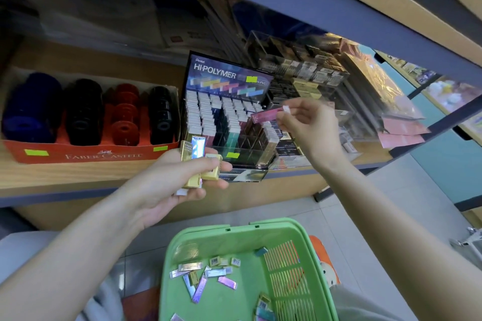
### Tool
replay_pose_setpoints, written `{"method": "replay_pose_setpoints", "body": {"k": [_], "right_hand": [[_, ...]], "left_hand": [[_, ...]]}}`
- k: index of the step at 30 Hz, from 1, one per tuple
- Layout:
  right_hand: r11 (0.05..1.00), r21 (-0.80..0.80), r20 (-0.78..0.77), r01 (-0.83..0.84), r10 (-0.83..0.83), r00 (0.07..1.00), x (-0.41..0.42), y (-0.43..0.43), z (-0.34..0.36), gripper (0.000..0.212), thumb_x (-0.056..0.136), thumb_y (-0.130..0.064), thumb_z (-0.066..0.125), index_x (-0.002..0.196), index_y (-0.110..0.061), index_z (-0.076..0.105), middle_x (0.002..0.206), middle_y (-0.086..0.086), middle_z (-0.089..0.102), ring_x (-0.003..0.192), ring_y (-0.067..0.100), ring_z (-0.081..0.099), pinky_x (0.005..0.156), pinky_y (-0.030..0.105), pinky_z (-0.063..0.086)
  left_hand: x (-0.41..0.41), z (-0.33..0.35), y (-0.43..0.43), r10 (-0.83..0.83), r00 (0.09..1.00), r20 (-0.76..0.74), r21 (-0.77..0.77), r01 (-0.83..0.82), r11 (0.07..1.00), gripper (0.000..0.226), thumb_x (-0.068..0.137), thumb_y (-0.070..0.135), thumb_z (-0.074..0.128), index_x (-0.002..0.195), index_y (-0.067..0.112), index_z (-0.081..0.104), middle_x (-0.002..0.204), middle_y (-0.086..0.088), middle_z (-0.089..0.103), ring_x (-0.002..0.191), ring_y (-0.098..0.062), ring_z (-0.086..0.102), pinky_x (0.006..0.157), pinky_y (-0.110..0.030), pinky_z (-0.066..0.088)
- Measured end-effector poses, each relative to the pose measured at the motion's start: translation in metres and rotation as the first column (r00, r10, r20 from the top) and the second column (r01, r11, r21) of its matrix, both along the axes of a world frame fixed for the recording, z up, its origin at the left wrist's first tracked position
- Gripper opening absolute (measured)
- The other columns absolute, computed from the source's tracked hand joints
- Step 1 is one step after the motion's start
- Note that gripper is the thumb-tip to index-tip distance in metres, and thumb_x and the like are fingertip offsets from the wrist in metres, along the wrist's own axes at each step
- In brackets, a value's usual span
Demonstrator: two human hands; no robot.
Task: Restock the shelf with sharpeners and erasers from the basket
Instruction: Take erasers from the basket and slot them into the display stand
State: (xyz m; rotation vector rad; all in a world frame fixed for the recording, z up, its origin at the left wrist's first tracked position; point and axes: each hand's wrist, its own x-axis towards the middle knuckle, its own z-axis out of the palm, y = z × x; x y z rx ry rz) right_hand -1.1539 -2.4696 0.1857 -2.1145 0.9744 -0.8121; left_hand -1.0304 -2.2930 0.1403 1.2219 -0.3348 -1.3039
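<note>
My left hand (180,180) grips a small bundle of gold and holographic erasers (194,161) in front of the shelf edge. My right hand (305,122) pinches a slim pink eraser (266,114) by its white end, holding it flat just above the right side of the black Hi-Polymer eraser display (224,78). That display holds rows of upright erasers, with some slots bare. Below me the green basket (310,232) holds several loose erasers (206,272) on its floor. A red Faber-Castell box (86,155) with several round sharpeners (124,114) sits on the shelf at the left.
A clear acrylic case of small boxed goods (300,68) stands behind and right of the display. Pink packets (401,130) lie at the shelf's right end. The upper shelf board (339,5) hangs close overhead. Tiled floor (407,206) shows to the right of the basket.
</note>
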Motion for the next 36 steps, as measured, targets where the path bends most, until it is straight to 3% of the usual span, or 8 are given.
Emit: {"method": "replay_pose_setpoints", "body": {"k": [9, 13, 15, 19, 22, 28, 33, 36], "right_hand": [[0.94, -0.275, -0.298, -0.203, 0.117, 0.947, 0.029, -0.006, -0.018, 0.008, 0.087, -0.006, 0.064, 0.091, -0.012, 0.067, 0.075, -0.007, 0.059, 0.068, 0.004, 0.053, 0.063, 0.005, 0.038], [0.925, -0.288, -0.333, -0.247, 0.145, 0.932, 0.034, -0.008, -0.017, 0.01, 0.087, -0.001, 0.063, 0.091, -0.008, 0.067, 0.072, -0.017, 0.054, 0.068, -0.02, 0.053, 0.063, -0.002, 0.036], [0.927, -0.281, -0.342, -0.25, 0.147, 0.928, 0.035, -0.012, -0.016, 0.01, 0.087, 0.0, 0.063, 0.093, -0.007, 0.064, 0.071, -0.021, 0.052, 0.067, -0.02, 0.052, 0.063, 0.001, 0.037], [0.919, -0.27, -0.441, -0.287, 0.147, 0.885, 0.038, -0.016, -0.01, 0.009, 0.088, -0.002, 0.061, 0.093, -0.009, 0.06, 0.074, -0.012, 0.054, 0.068, 0.006, 0.052, 0.07, 0.027, 0.045], [0.901, -0.265, -0.512, -0.343, 0.171, 0.842, 0.04, -0.014, -0.012, 0.008, 0.088, -0.004, 0.062, 0.094, -0.009, 0.062, 0.082, -0.002, 0.06, 0.078, 0.018, 0.058, 0.075, 0.036, 0.049], [0.884, -0.356, -0.461, -0.303, 0.116, 0.88, 0.038, -0.011, -0.036, 0.015, 0.082, -0.005, 0.069, 0.096, -0.011, 0.066, 0.087, -0.003, 0.058, 0.08, 0.016, 0.059, 0.076, 0.04, 0.053], [0.797, -0.521, -0.459, -0.305, 0.04, 0.888, 0.034, -0.007, -0.037, 0.01, 0.09, -0.006, 0.06, 0.096, -0.008, 0.067, 0.096, 0.006, 0.062, 0.094, 0.024, 0.056, 0.069, 0.037, 0.05], [0.936, -0.284, -0.291, -0.208, 0.123, 0.949, 0.025, 0.014, -0.027, 0.013, 0.094, -0.017, 0.056, 0.087, -0.011, 0.066, 0.083, 0.002, 0.061, 0.071, 0.004, 0.052, 0.063, 0.014, 0.039]], "left_hand": [[0.007, 0.001, -0.002, 0.11, 0.985, -0.135, 0.019, -0.109, 0.994, 0.006, 0.089, 0.0, 0.057, 0.093, -0.002, 0.061, 0.082, -0.017, 0.073, 0.069, -0.023, 0.072, 0.052, -0.025, 0.057], [0.007, 0.0, -0.001, 0.07, 0.996, -0.062, 0.016, -0.069, 0.997, 0.016, 0.091, 0.009, 0.057, 0.105, 0.006, 0.064, 0.087, -0.01, 0.075, 0.068, -0.017, 0.072, 0.05, -0.02, 0.054], [0.007, -0.001, -0.002, 0.068, 0.997, -0.037, 0.022, -0.067, 0.998, 0.019, 0.091, 0.013, 0.058, 0.109, 0.006, 0.063, 0.086, -0.007, 0.075, 0.065, -0.014, 0.071, 0.049, -0.018, 0.053], [0.007, -0.001, -0.002, 0.061, 0.998, -0.003, 0.032, -0.061, 0.998, 0.021, 0.092, 0.013, 0.057, 0.109, 0.003, 0.062, 0.084, -0.006, 0.075, 0.059, -0.01, 0.068, 0.048, -0.016, 0.052], [0.008, -0.002, -0.001, 0.064, 0.998, 0.001, 0.037, -0.064, 0.997, 0.017, 0.091, 0.013, 0.058, 0.106, 0.007, 0.065, 0.081, -0.005, 0.075, 0.058, -0.01, 0.068, 0.048, -0.017, 0.052], [0.008, -0.002, -0.001, 0.016, 0.998, 0.056, 0.02, -0.017, 1.0, 0.018, 0.092, 0.014, 0.057, 0.101, 0.018, 0.072, 0.08, -0.001, 0.073, 0.057, -0.009, 0.065, 0.046, -0.016, 0.049], [0.007, -0.003, -0.004, -0.023, 0.997, 0.077, 0.031, 0.021, 0.999, 0.016, 0.091, 0.017, 0.059, 0.103, 0.015, 0.07, 0.077, 0.001, 0.073, 0.055, -0.008, 0.064, 0.045, -0.015, 0.046], [0.007, -0.006, -0.004, -0.045, 0.994, 0.104, 0.038, 0.041, 0.998, 0.016, 0.091, 0.018, 0.059, 0.102, 0.014, 0.069, 0.079, -0.002, 0.073, 0.055, -0.007, 0.063, 0.045, -0.015, 0.044]]}}
